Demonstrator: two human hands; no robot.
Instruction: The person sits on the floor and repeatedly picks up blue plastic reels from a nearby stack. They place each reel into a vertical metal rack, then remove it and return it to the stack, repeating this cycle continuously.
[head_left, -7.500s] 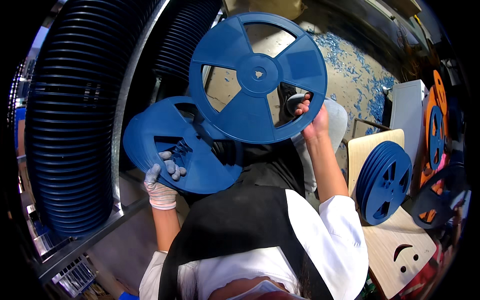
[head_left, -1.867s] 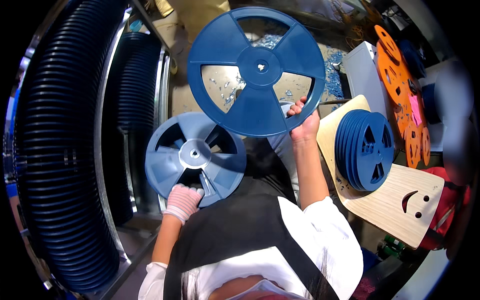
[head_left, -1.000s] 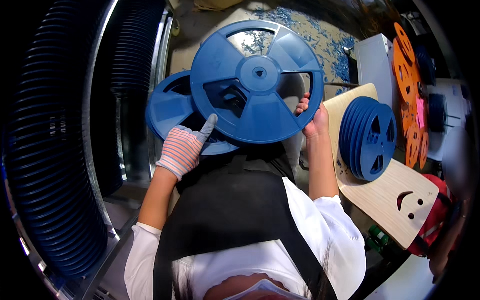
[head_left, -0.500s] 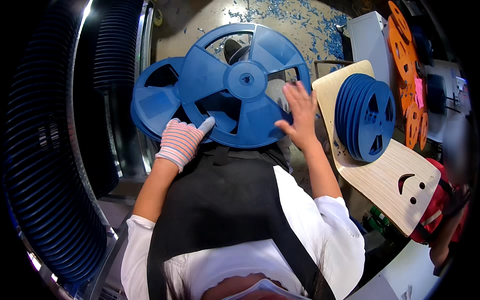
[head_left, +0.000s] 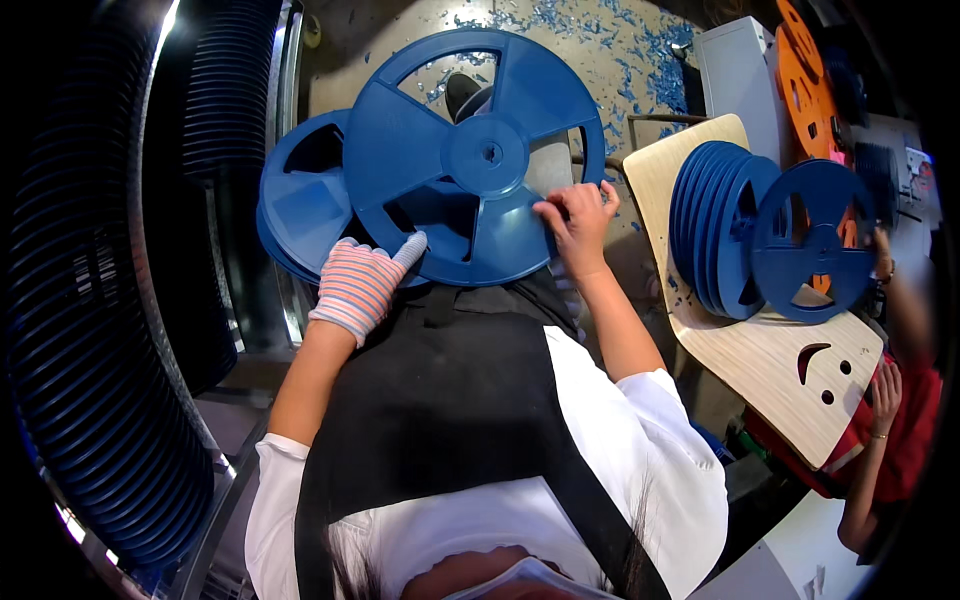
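Observation:
A large blue plastic reel (head_left: 490, 155), with a round hub and wide cut-out windows, lies tilted across my lap. My left hand (head_left: 358, 285), in a striped knit glove, grips its lower left rim, with a finger stretched onto the face at a window. At the lower right rim is my bare right hand (head_left: 580, 225), its fingers bent and the thumb against the reel; the exact hold is partly hidden. Beneath and to the left of this reel, more blue reels (head_left: 305, 200) overlap, partly covered by it.
On the right, a wooden chair (head_left: 790, 360) bears a row of blue reels (head_left: 712, 230). A co-worker's hand holds another blue reel (head_left: 815, 240) beside them. Orange reels (head_left: 805, 95) stand behind. Ribbed blue stacks (head_left: 100, 300) fill a metal rack at left. Blue scraps (head_left: 640, 60) litter the floor.
My right hand has moved slightly left and down, its spread fingers now curled at the rim. The large reel has shifted slightly up and left. A co-worker's reel has appeared beside the row.

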